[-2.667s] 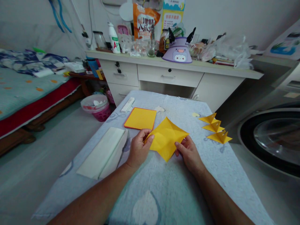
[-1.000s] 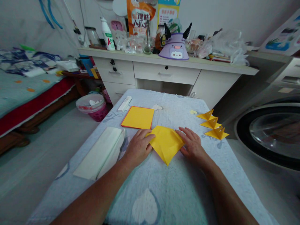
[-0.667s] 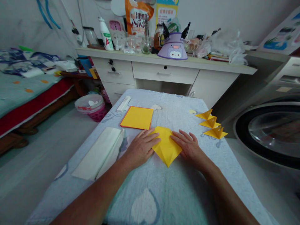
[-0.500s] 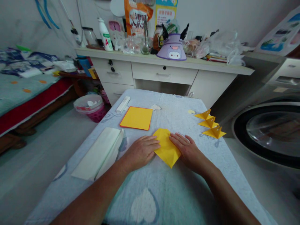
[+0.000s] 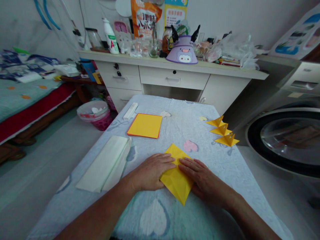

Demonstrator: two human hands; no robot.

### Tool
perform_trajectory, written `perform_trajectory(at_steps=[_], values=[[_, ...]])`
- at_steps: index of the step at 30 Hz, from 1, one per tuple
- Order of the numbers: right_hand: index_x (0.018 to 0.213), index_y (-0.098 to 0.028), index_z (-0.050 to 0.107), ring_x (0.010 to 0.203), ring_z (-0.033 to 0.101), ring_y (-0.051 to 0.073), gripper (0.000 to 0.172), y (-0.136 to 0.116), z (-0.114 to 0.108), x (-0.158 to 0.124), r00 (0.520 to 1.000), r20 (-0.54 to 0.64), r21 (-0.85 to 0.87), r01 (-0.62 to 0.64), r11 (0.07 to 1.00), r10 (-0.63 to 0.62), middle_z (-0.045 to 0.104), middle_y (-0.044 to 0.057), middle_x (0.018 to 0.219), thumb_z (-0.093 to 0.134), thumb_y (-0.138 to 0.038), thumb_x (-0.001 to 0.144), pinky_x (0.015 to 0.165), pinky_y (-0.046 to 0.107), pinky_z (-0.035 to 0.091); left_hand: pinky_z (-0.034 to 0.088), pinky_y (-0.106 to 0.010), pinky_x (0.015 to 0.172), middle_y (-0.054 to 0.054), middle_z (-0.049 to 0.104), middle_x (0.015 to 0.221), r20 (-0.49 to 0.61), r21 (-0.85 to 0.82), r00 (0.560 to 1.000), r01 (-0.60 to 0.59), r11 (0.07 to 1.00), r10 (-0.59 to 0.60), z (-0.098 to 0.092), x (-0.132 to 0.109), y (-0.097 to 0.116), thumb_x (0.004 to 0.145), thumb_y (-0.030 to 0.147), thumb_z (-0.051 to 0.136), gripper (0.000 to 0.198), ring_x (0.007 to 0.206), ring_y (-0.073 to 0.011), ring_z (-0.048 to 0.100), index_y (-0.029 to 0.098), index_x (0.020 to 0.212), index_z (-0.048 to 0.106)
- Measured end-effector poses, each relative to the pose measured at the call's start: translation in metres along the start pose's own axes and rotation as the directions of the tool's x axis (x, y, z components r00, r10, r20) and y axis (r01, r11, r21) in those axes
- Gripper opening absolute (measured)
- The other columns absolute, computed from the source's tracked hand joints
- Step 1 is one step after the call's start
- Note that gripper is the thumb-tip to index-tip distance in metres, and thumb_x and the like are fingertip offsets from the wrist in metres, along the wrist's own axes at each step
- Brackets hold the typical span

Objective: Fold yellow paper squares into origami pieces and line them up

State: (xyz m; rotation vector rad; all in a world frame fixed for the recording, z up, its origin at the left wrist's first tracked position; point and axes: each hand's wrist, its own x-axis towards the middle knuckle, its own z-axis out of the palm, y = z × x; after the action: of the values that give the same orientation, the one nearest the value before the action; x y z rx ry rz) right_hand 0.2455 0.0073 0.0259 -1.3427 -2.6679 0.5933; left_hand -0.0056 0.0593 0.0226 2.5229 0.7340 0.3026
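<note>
A folded sheet of yellow origami paper (image 5: 176,181) lies on the cloth-covered table, its corners pointing away from me and toward me. My left hand (image 5: 156,170) rests on its left side, fingers stretched out flat. From the right, my right hand (image 5: 197,173) presses on the paper with its fingers extended, the tips close to those of the left hand. Creases show on the near half, and both side corners are partly hidden under the hands. Beyond it sits a stack of square yellow-orange paper (image 5: 145,125). Three folded yellow paper shapes (image 5: 227,140) stand in a row at the right edge.
On the left lies a folded whitish cloth or paper bundle (image 5: 103,163), with a narrow white box (image 5: 130,111) farther back. A white cabinet (image 5: 172,75) stands behind the table, a washing machine (image 5: 287,133) to the right, and a pink bin (image 5: 96,115) on the left floor.
The yellow paper has come nearer to me with both hands, and its far end now shows a pointed corner instead of a blunt edge. A pink heart on the cloth is uncovered.
</note>
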Motion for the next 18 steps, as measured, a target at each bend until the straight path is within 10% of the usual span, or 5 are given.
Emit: perform_trajectory(at_steps=[11,18], values=[[0.094,-0.023,0.068,0.099,0.064,0.022,0.020,0.001,-0.027,0.000,0.996,-0.081,0.301,-0.016,0.954,0.042,0.069,0.007,0.109,0.053,-0.013,0.084,0.089,0.037,0.051,0.040,-0.025,0.069,0.000,0.065,0.079,-0.002,-0.158,0.990,0.139,0.978,-0.141,-0.009,0.000,-0.003,0.072,0.012,0.060,0.008,0.078,-0.0165,0.059,0.019,0.074,0.059],[0.071,-0.020,0.060,0.056,0.050,0.013,0.017,0.017,-0.027,0.027,0.952,-0.119,0.327,-0.231,0.916,0.283,0.059,-0.001,0.063,0.053,-0.024,0.086,0.052,0.024,0.033,0.037,-0.024,0.060,0.000,0.067,0.080,-0.096,-0.274,0.923,0.334,0.902,-0.372,-0.008,0.003,-0.005,0.081,0.025,0.057,0.015,0.071,-0.0171,0.060,0.022,0.094,0.063]])
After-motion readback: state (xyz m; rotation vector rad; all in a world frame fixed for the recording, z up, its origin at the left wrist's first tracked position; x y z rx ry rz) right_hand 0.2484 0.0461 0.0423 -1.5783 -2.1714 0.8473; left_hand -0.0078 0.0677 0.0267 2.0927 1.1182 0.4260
